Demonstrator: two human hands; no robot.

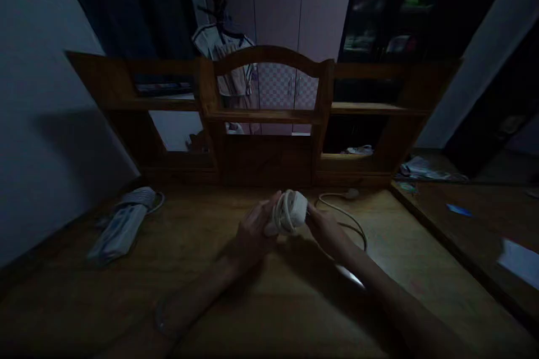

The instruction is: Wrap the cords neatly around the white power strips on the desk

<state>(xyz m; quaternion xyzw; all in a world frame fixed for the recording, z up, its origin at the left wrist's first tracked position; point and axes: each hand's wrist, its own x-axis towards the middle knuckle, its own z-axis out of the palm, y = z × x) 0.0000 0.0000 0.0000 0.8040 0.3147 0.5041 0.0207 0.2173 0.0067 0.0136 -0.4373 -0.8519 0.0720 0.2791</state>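
Observation:
Above the wooden tabletop, a white power strip [300, 208] is held up with its end towards me. Several loops of its pale cord [283, 213] are wound around it. My left hand [256, 229] is closed around the strip's left side. On the other side, my right hand [326, 229] is closed against the strip, its fingertips partly hidden behind it. The loose part of the cord curves over the table behind my right forearm to a plug [352, 194].
Another white power strip [122, 227], its grey cord bundled at one end, lies at the left. A wooden shelf unit [269, 160] borders the far edge. On a lower surface at the right lie a blue packet [458, 210] and white paper [520, 261]. The room is dim.

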